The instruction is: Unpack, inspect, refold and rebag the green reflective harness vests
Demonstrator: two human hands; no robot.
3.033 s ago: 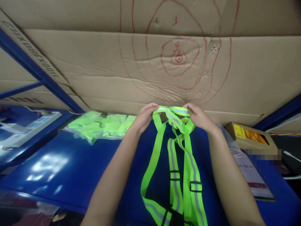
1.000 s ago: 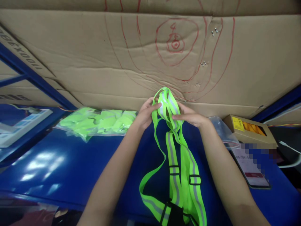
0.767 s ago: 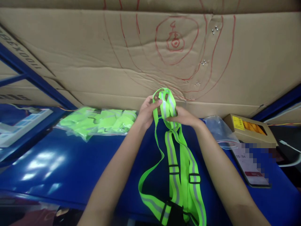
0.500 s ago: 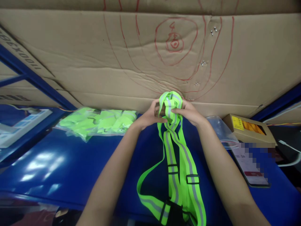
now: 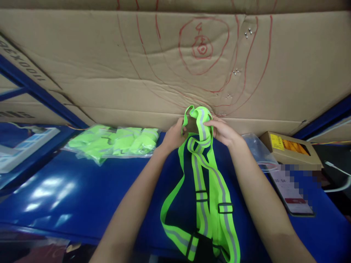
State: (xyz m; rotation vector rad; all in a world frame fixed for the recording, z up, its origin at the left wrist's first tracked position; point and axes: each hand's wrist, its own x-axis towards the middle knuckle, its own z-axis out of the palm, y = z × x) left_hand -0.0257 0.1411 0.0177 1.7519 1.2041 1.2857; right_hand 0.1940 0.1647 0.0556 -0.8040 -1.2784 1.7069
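Note:
A neon green reflective harness (image 5: 225,186) with grey stripes, black slide buckles and a black patch lies down the blue table toward me. Its far end is looped and bunched between my hands, lifted near the cardboard wall. My left hand (image 5: 177,135) pinches one thin strap of it on the left side. The thumb and fingers of my right hand (image 5: 222,130) close on the wider bunched loops at the right. A gap shows between the two held parts. Some of the fingers are hidden behind the straps.
Clear bags of folded green straps (image 5: 131,140) lie at the back left. On the right are an empty-looking clear bag (image 5: 253,148), a cardboard box (image 5: 293,148) and a phone (image 5: 292,195). Cardboard (image 5: 90,65) with red drawn rings stands behind. A white power strip (image 5: 30,148) sits far left.
My left hand has drawn a strap leftward, away from the bunch. The loops have loosened and hang lower, while my right hand keeps nearly the same place.

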